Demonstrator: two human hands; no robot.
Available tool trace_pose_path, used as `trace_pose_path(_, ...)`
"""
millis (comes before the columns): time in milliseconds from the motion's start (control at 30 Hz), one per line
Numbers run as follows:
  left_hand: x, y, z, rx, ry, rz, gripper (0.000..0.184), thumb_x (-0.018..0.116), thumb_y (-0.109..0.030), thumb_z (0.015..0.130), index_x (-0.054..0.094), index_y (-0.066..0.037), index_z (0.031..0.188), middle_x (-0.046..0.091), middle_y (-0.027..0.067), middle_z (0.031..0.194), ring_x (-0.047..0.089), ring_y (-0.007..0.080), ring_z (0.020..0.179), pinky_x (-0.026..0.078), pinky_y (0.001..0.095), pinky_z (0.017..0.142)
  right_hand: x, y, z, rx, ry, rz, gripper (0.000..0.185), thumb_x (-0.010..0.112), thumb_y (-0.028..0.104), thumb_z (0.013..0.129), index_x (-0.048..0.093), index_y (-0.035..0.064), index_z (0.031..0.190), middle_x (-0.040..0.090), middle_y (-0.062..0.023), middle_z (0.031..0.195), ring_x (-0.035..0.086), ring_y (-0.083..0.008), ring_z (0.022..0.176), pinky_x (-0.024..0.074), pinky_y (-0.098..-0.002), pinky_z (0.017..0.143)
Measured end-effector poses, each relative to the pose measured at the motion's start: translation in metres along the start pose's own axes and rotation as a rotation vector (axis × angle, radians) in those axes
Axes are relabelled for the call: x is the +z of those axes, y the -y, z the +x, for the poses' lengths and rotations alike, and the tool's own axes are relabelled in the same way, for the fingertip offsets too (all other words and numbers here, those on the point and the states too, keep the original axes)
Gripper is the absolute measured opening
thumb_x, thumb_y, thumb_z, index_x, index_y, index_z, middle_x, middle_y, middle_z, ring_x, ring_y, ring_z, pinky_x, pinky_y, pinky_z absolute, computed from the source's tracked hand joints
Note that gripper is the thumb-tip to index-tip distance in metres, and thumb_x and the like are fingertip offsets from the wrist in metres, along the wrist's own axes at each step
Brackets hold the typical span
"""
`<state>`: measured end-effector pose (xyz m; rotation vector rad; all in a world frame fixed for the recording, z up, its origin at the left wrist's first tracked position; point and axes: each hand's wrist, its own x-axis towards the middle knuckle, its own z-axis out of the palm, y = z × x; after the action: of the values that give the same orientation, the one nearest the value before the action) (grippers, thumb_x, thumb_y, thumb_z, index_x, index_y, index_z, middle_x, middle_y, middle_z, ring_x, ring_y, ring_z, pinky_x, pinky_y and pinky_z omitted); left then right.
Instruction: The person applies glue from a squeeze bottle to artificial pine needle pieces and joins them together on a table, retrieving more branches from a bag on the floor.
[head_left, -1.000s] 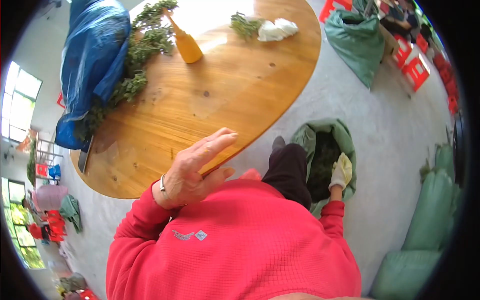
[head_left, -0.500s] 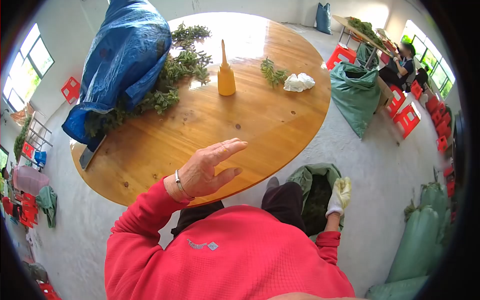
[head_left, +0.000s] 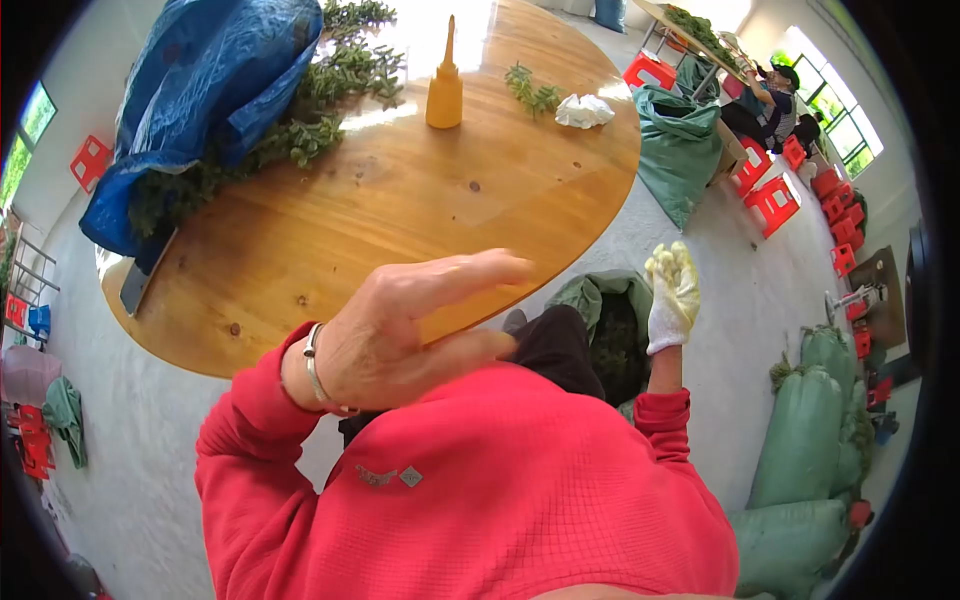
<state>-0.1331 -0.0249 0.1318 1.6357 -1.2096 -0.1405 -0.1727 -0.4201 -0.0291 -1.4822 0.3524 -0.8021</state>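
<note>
My left hand (head_left: 400, 320), bare with a bracelet at the wrist, hovers at the near edge of the round wooden table (head_left: 400, 200). Its fingers are stretched out and apart, with nothing in them. My right hand (head_left: 673, 295) wears a white and yellow glove and is raised beside a green sack (head_left: 580, 290) on the floor. The glove's fingers point up, slightly curled, and no object shows in them. Dark green material (head_left: 617, 345) lies inside that sack. On the table stands a yellow squeeze bottle (head_left: 445, 100) with a long nozzle.
A blue sack (head_left: 220, 80) with leafy green sprigs (head_left: 350, 75) spilling out covers the table's left. A small sprig (head_left: 533, 95) and crumpled white tissue (head_left: 584, 111) lie right. Full green sacks (head_left: 800, 440) and red stools (head_left: 772, 205) stand around; a person (head_left: 775, 105) sits far right.
My gloved right hand has risen up and away from the green sack's opening. My left hand has come closer to my body. The view has shifted downward and turned slightly.
</note>
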Motion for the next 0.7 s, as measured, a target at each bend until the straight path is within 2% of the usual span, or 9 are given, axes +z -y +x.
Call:
trace_pose_path(67,-0.005,-0.031,0.014,0.080,0.099,-0.200,0.047,0.067,-0.007,0.088,0.054,0.009,0.131,0.062,0.0229,0.128,0.059,0.0319,0.123,0.044,0.0349,0.103,0.013,0.010,-0.003,0.009,0.056,0.068,0.049,0.067,-0.002,0.091,0.050,0.0008,0.136,0.063,-0.0069,0.116,0.061,-0.0124,0.102,0.0526,-0.0259,0.086)
trace_pose_path(133,0.005,-0.048,0.026,0.216,0.095,-0.343,0.038,0.064,-0.007,0.089,0.055,0.009,0.122,0.063,0.0207,0.115,0.061,0.0325,0.103,0.048,0.0372,0.086,0.026,0.018,-0.007,0.019,0.098,0.168,0.048,0.067,-0.002,0.091,0.050,-0.0005,0.136,0.063,-0.0075,0.114,0.062,-0.0137,0.102,0.0529,-0.0265,0.088)
trace_pose_path(267,0.025,-0.065,0.030,0.368,0.175,-0.448,0.038,0.063,-0.006,0.088,0.056,0.009,0.122,0.063,0.0213,0.115,0.062,0.0332,0.104,0.048,0.0375,0.088,0.039,0.022,-0.020,0.055,0.166,0.140,0.048,0.067,-0.002,0.091,0.050,-0.0007,0.136,0.063,-0.0077,0.114,0.062,-0.0137,0.102,0.0529,-0.0267,0.088)
trace_pose_path(700,0.033,-0.075,0.015,0.402,0.441,-0.366,0.037,0.062,-0.004,0.087,0.057,0.007,0.123,0.063,0.0232,0.115,0.062,0.0356,0.106,0.047,0.0387,0.092,0.061,0.020,-0.050,0.127,0.254,0.007,0.047,0.067,-0.002,0.091,0.050,-0.0013,0.135,0.063,-0.0081,0.114,0.062,-0.0139,0.102,0.0528,-0.0272,0.090)
